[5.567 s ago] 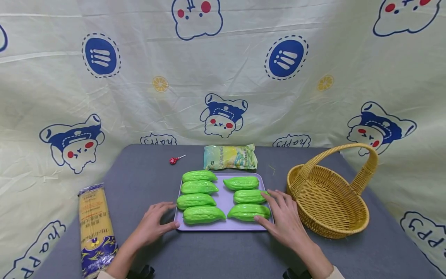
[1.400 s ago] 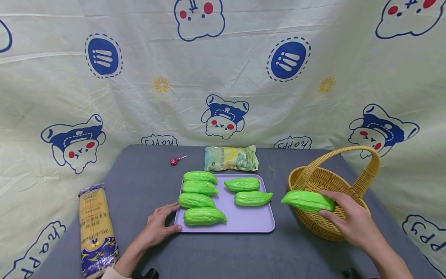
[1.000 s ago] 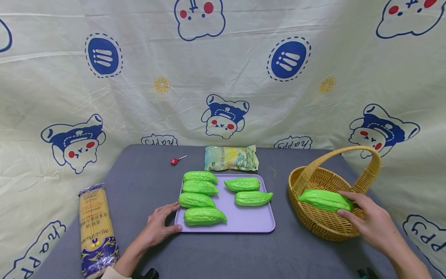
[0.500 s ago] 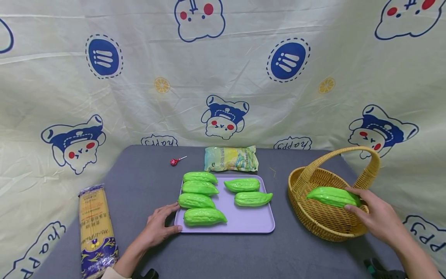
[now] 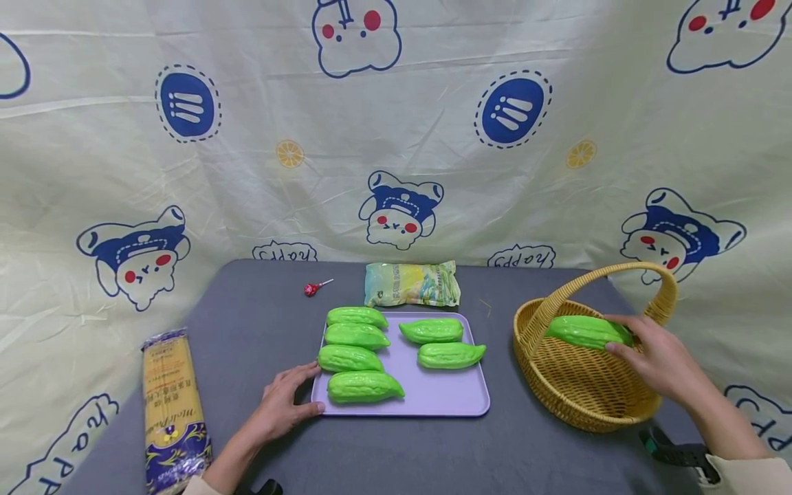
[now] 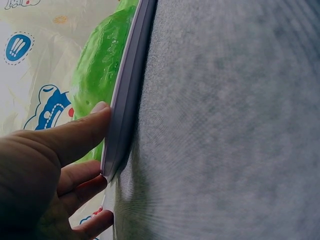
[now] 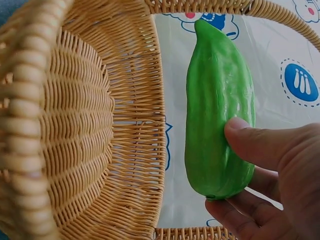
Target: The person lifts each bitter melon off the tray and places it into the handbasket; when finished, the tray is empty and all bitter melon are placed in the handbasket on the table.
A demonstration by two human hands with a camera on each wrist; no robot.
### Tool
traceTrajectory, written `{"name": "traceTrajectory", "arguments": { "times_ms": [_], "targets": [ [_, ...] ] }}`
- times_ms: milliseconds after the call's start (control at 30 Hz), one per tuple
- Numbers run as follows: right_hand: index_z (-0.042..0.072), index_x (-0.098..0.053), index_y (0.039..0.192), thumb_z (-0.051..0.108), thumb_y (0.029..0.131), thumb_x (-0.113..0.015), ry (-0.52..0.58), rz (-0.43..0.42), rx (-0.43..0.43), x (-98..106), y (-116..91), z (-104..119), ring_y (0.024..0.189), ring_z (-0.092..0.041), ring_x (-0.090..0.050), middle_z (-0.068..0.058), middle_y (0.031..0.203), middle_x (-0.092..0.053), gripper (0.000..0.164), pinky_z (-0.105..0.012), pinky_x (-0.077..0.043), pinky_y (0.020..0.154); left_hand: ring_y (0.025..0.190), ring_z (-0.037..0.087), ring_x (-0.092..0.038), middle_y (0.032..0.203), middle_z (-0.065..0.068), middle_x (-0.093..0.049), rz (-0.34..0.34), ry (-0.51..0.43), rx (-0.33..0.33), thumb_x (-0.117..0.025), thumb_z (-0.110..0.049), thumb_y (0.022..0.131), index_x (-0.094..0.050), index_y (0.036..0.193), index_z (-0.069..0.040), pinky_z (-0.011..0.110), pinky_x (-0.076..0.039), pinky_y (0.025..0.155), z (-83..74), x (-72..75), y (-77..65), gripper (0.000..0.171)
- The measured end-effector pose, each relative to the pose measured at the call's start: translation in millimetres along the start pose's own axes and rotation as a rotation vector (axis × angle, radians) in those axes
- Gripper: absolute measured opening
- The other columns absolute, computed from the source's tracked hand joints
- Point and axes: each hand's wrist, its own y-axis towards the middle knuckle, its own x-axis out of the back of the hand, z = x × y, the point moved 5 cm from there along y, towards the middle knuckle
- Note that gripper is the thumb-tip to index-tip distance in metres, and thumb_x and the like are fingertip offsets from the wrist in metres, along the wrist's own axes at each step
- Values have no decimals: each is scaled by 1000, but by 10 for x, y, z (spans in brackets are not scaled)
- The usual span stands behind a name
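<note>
My right hand (image 5: 665, 357) grips a glossy green bitter melon (image 5: 584, 332) by its blunt end, over the wicker basket (image 5: 594, 412) and beneath its handle. In the right wrist view, the thumb lies along one side of the bitter melon (image 7: 215, 115), the fingers are behind it, and its pointed end is free. At the lilac tray (image 5: 433, 402), my left hand (image 5: 283, 405) rests thumb and fingertips on the left edge. The left wrist view has the thumb against the tray rim (image 6: 125, 95). Several bitter melons (image 5: 365, 387) line the tray's left side; two (image 5: 450, 355) lie on its right.
A green and yellow packet (image 5: 411, 284) lies behind the tray, with a red lollipop (image 5: 311, 289) to its left. On the far left is a long pack of spaghetti (image 5: 173, 405). A printed sheet (image 5: 396, 103) hangs behind the table.
The right hand has taken the front right bitter melon off the tray and carried it rightward to the basket, lately shifting further back. The left hand has stayed at the tray's edge.
</note>
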Motion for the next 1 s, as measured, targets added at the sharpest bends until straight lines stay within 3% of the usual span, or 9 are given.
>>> {"name": "traceTrajectory", "arguments": {
  "times_ms": [367, 733, 1000],
  "targets": [
    [-1, -52, 127, 23, 91, -62, -24, 87, -5, -65, 238, -29, 102, -44, -54, -29, 118, -56, 44, -57, -41, 76, 131, 36, -37, 143, 9, -49, -1, 3, -3, -78, -29, 74, -55, 131, -11, 59, -23, 100, 4, -3, -1, 64],
    [-3, -51, 129, 18, 89, -63, 6, 226, -8, -292, 477, -140, 107, -45, -51, -30, 121, -56, 47, -56, -40, 83, 131, 37, -36, 143, 9, -49, 4, 2, 1, -78, -29, 74, -55, 131, -10, 59, -23, 100, 4, -2, 5, 64],
    [-2, -52, 128, 18, 88, -63, -53, 271, -8, -445, 590, -204, 108, -48, -52, -30, 122, -57, 47, -62, -37, 86, 131, 36, -37, 143, 9, -48, 5, 9, 11, -77, -28, 74, -54, 132, -10, 59, -23, 100, 34, -25, 17, 64]
  ]
}}
